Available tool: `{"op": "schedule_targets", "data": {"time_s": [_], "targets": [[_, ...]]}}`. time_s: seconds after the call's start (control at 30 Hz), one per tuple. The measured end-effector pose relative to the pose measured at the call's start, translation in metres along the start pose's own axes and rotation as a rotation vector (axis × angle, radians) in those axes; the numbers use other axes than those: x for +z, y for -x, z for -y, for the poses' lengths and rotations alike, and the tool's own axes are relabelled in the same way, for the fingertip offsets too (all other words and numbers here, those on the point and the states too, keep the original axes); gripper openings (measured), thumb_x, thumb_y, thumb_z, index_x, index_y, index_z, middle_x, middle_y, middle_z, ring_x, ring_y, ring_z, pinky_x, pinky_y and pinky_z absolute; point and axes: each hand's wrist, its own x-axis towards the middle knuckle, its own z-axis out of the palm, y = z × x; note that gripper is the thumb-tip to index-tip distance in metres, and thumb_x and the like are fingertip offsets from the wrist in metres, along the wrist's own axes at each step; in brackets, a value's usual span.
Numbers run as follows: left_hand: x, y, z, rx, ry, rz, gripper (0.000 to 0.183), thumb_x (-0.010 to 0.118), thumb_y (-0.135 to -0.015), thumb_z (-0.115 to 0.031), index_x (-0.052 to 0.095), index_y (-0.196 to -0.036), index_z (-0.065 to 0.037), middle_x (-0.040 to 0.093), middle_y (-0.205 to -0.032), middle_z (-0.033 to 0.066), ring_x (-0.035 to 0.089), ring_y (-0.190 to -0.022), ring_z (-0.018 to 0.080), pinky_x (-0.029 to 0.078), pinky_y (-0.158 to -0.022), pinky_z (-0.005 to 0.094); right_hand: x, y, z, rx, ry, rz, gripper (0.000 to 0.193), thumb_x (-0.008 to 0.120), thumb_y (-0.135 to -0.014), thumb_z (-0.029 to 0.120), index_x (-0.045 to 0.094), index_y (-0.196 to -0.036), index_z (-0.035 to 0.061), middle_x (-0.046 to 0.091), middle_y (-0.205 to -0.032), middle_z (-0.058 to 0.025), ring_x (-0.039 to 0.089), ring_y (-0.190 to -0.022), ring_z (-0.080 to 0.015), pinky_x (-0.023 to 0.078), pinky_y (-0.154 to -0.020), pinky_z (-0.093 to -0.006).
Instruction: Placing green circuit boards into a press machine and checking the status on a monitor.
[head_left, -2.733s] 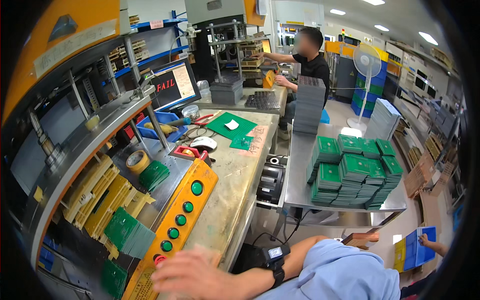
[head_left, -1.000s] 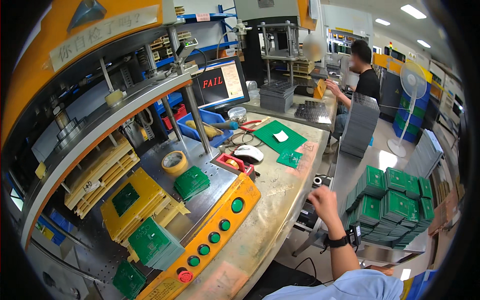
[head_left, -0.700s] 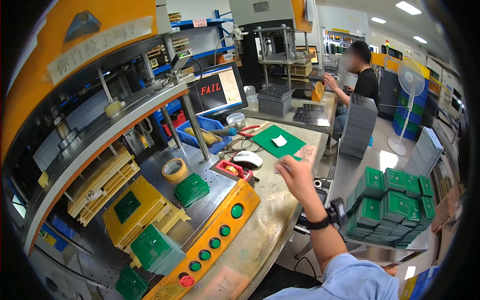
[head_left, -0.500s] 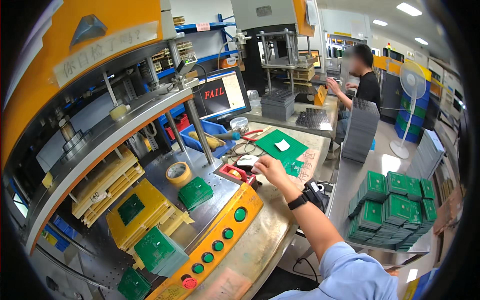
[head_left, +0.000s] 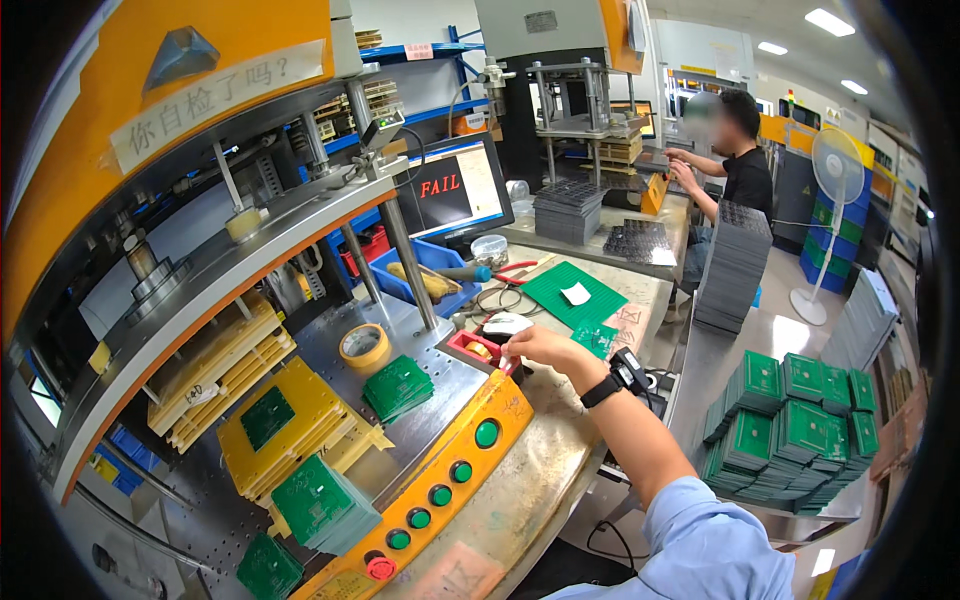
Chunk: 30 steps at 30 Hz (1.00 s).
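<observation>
My right hand (head_left: 548, 350) reaches over the bench from the lower right, a black band with a small device on its wrist. Thumb and fingers are pinched together at the red tape dispenser (head_left: 474, 347), which has a yellow roll inside. Something small and whitish shows at the fingertips, too small to name. A white computer mouse (head_left: 507, 323) lies just beyond the hand. Left of the dispenser, on the press bed, are a fanned pile of green circuit boards (head_left: 397, 388) and a roll of tan tape (head_left: 364, 346). My left hand is out of view.
A press plate (head_left: 300, 215) hangs over a yellow fixture (head_left: 290, 415) and a circuit board stack (head_left: 325, 505). Green buttons (head_left: 461, 471) line the orange front panel. Beyond stand a blue bin (head_left: 425, 275) and a monitor (head_left: 450, 195). A co-worker (head_left: 740, 160) sits at the far bench.
My right hand has moved from beside the mouse toward me, to the tape dispenser. The co-worker's hands have come down to the far bench. The whole view has shifted slightly.
</observation>
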Motion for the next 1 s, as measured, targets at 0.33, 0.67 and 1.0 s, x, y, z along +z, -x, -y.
{"op": "schedule_targets", "data": {"time_s": [0.33, 0.67, 1.0], "targets": [[-0.059, -0.046, -0.033, 0.236, -0.109, 0.007, 0.026, 0.056, -0.097, -0.012, 0.060, -0.074, 0.000, 0.056, -0.069, 0.0162, 0.055, -0.064, 0.0323, 0.044, -0.061, 0.0416, 0.013, 0.011, -0.004, -0.143, -0.037, -0.153, 0.027, 0.074, -0.083, 0.026, 0.067, -0.072, 0.0029, 0.062, -0.064, -0.0043, 0.055, -0.058, -0.0129, 0.043, -0.053, -0.0334], [-0.067, -0.072, -0.072, 0.487, -0.027, -0.017, 0.013, 0.060, -0.092, -0.002, 0.061, -0.080, 0.003, 0.060, -0.072, 0.0157, 0.058, -0.065, 0.0322, 0.047, -0.063, 0.0402, 0.015, 0.039, -0.014, -0.139, 0.040, -0.221, 0.034, 0.068, -0.087, 0.031, 0.068, -0.082, -0.0020, 0.061, -0.069, -0.0055, 0.056, -0.066, -0.0143, 0.045, -0.061, -0.0333], [-0.061, -0.081, -0.071, 0.515, -0.050, 0.039, 0.010, 0.062, -0.091, -0.001, 0.062, -0.081, 0.003, 0.061, -0.073, 0.0161, 0.059, -0.070, 0.0321, 0.047, -0.066, 0.0388, 0.010, 0.041, -0.027, -0.071, -0.250, -0.082, 0.032, 0.063, -0.097, 0.029, 0.069, -0.087, 0.0000, 0.061, -0.074, 0.0019, 0.052, -0.068, -0.0070, 0.042, -0.062, -0.0264]]}}
